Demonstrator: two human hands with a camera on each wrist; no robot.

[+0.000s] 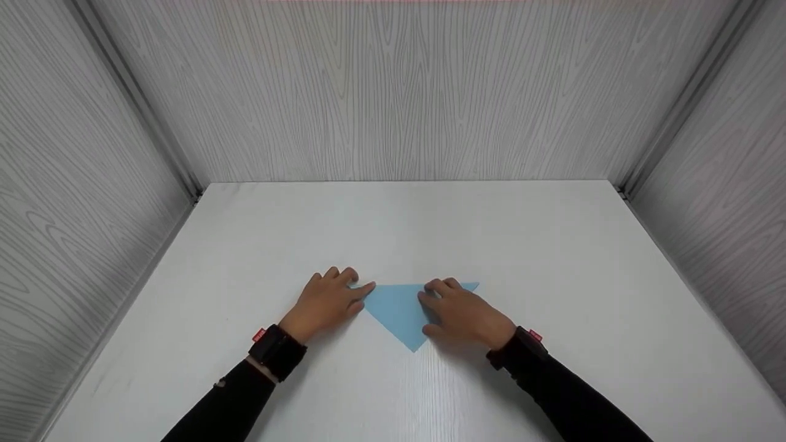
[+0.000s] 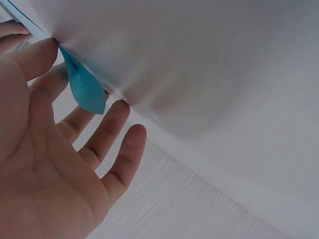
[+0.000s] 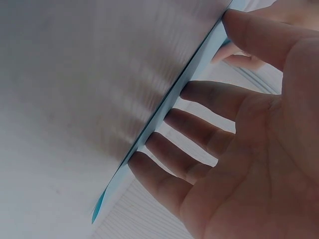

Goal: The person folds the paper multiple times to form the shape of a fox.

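- Left hand (image 1: 325, 304): spread rather than gripping, thumb and index fingertip on the left end of the light-blue folded paper triangle (image 1: 396, 307).
- Right hand (image 1: 463, 316): loosely arched, fingertips set along the triangle's long far edge from its middle toward its right end, thumb nearer the triangle's right slanted side.
- The triangle lies flat on the pale tabletop (image 1: 405, 233), between the hands, its point toward the person.
- Left corner (image 2: 88, 92) of the triangle: bowed up in a loose loop between the left fingers. Right corner (image 3: 98, 206): also a little raised, just past the right fingertips.
- Step, as I judge it: pressing the long edge into a crease. That edge looks like the fold; both ends seem not yet flattened.
- To do it well: pin the middle of the triangle first, then slide firm fingertip pressure outward to each corner, one side at a time.
- Risk: pressing a looped corner straight down could set a stray crease; better to ease it flat from the middle.
- Keep the layers matched at the triangle's near point while pressing; a slip there would skew the fold.
- Black wristbands (image 1: 277, 352) and dark sleeves (image 1: 571, 399): on the near side of the triangle, well apart from it.
- Grey wood-grain back panel (image 1: 393, 92): well beyond the triangle's far edge.
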